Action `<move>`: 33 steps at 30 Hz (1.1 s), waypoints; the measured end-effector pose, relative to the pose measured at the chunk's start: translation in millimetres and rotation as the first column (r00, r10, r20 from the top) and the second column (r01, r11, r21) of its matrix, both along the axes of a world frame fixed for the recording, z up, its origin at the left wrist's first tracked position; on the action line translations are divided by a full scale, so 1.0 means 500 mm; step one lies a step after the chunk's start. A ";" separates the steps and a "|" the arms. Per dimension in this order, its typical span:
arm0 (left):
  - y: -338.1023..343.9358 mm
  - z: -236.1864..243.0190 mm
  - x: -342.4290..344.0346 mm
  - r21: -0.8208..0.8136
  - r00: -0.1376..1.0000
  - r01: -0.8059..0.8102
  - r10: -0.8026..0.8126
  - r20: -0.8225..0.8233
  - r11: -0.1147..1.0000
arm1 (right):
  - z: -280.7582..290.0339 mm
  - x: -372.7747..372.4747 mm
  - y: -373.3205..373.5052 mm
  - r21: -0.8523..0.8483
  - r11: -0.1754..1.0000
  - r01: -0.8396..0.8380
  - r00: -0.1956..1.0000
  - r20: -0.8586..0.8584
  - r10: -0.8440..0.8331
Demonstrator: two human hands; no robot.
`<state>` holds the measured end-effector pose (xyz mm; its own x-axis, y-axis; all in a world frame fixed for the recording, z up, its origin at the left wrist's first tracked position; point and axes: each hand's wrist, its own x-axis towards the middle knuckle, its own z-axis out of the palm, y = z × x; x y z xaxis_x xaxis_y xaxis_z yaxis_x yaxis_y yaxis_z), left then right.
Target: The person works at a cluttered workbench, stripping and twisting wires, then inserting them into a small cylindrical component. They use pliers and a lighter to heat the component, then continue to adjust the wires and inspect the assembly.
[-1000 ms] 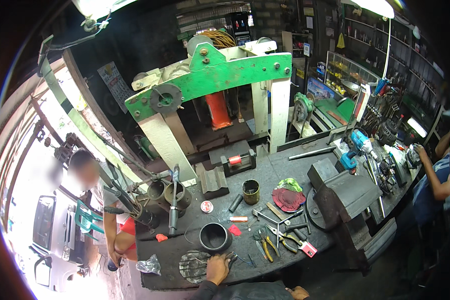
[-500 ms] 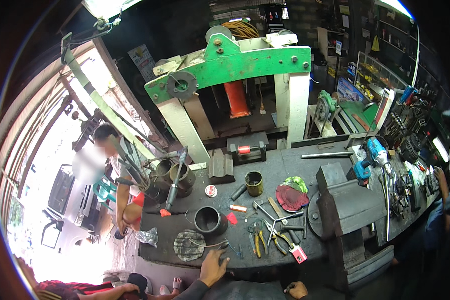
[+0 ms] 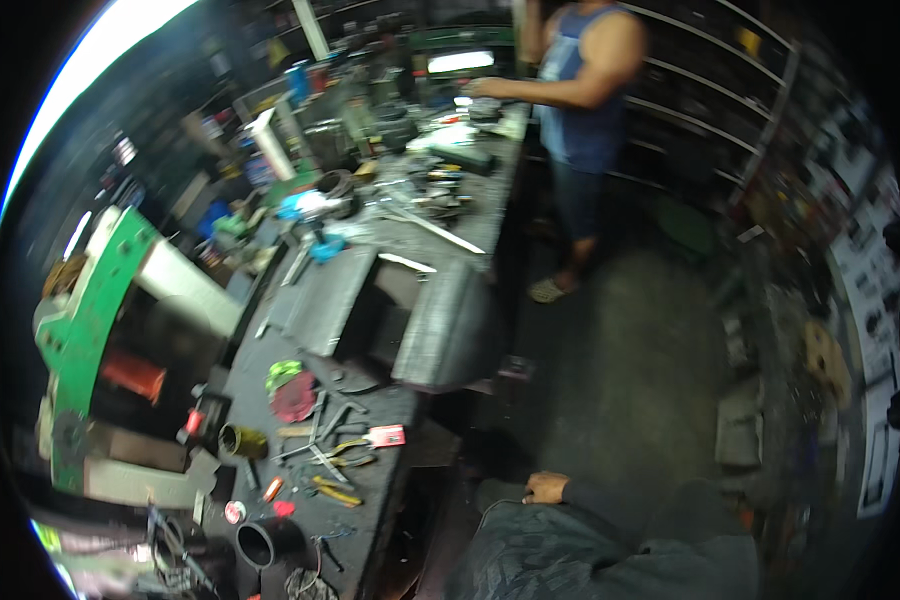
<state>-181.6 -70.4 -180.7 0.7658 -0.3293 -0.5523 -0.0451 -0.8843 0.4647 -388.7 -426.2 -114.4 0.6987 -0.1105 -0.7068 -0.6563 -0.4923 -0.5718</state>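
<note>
My right hand (image 3: 546, 488) lies low over the dark cloth of my lap, its fingers curled in; I see nothing held in it. My left hand is out of view. Nearest on the bench are yellow-handled pliers (image 3: 338, 491), with a second pair by a pink-and-white tag (image 3: 386, 436). A T-shaped metal tool (image 3: 317, 428) lies beside them. Toward the lower left stand a dark, open metal cylinder (image 3: 257, 545) and a smaller yellowish one (image 3: 242, 441). A dark red cloth (image 3: 293, 398) lies farther up the bench.
A large, grey metal vise or anvil-like block (image 3: 450, 325) sits at the bench edge. The green-and-white press frame (image 3: 98, 300) stands left. Another person (image 3: 590, 90) in a blue sleeveless top stands by the far bench end. Shelves and dark floor (image 3: 630, 370) lie right.
The view has swung to the right, so the bench now runs along the left side. My left hand has left the view; my right hand stays low by my lap.
</note>
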 end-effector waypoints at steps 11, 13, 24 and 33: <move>-0.170 0.016 -0.099 0.054 0.996 0.084 -0.083 -0.016 0.995 | 0.136 -0.322 -0.039 -0.305 0.870 0.387 0.912 0.264 -0.313; -0.172 0.004 -0.145 0.101 0.999 0.049 -0.047 -0.015 0.994 | 0.136 -0.373 -0.070 -0.241 0.857 0.455 0.880 0.271 -0.391; -0.601 0.017 -0.416 0.232 0.904 0.400 -0.423 0.061 0.887 | 0.184 -0.797 -0.419 -0.228 0.470 0.853 0.522 0.370 -0.769; -1.112 0.227 -0.551 0.105 0.937 0.346 -0.338 -0.088 0.932 | 0.212 -0.997 -0.749 -0.261 0.297 0.919 0.383 0.406 -0.830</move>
<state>-457.1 -626.2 -67.5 0.5780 -0.4948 -0.6489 -0.3268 -0.8690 0.3715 -887.1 -800.6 -8.4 0.0983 -0.9468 -0.3064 -0.7587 0.1280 -0.6388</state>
